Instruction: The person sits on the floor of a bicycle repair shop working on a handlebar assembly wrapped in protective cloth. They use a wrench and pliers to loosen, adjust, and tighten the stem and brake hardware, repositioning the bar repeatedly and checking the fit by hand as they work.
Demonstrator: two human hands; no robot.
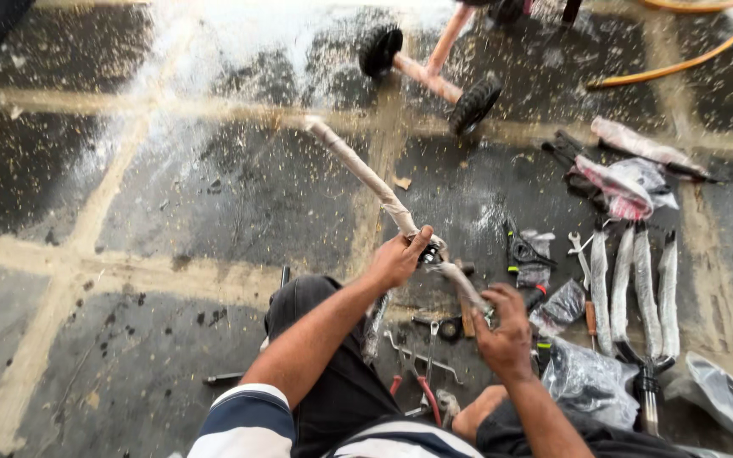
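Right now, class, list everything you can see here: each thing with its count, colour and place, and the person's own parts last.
wrapped handlebar: one, pale wrapping, centre, held at its lower part by both hands
small wheels: two, black, on a pink axle bar at top
hose: one, yellow, top right
wrapped fork: one, pale wrapping, right
plastic bags: several, clear, lower right
spanners: a few, silver, beside the knee
floor: dark slabs, pale joints
left hand: one, gripping the handlebar
right hand: one, gripping its lower end

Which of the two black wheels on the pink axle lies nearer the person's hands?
The right-hand wheel; the other wheel sits farther up and left.
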